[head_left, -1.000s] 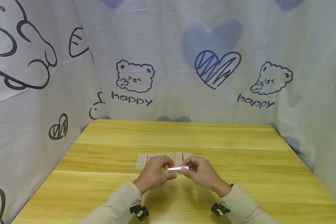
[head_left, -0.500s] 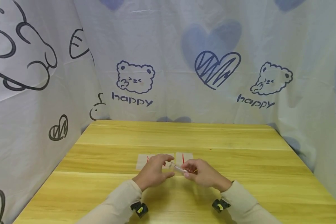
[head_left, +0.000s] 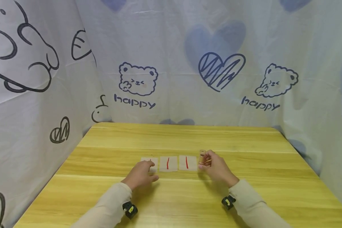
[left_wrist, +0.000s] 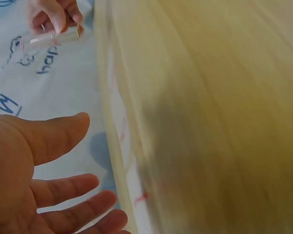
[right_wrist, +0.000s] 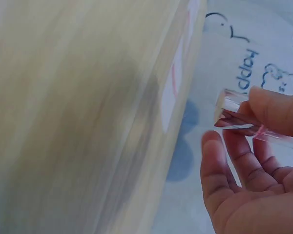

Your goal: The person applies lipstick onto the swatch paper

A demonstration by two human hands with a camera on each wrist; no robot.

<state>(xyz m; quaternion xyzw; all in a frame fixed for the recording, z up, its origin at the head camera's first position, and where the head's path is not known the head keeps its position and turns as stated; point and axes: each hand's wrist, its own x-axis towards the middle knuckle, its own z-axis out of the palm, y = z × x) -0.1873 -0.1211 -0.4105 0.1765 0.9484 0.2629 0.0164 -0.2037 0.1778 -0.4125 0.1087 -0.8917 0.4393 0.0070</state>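
Observation:
My right hand (head_left: 216, 167) pinches a small lipstick tube (head_left: 201, 158) between thumb and fingertips, just right of the row of white cards. The tube stands roughly upright in the head view. In the right wrist view the lipstick tube (right_wrist: 230, 104) shows a shiny metallic end and a clear part partly covered by my thumb. My left hand (head_left: 141, 174) holds nothing; its fingers are spread apart, overlapping the left card (head_left: 144, 159). The middle card (head_left: 172, 164) and right card (head_left: 192, 163) each bear a red stroke.
A yellow wood-grain table (head_left: 233, 142) lies under both hands. Behind it and along both sides hangs a white curtain (head_left: 176, 95) with hearts, bears and lettering. Both wrists carry a dark strapped camera, one being the left camera (head_left: 129, 209).
My right hand has carried the lipstick tube right, past the cards, and turned it upright. My left hand has let go and drawn back left, uncovering the middle card.

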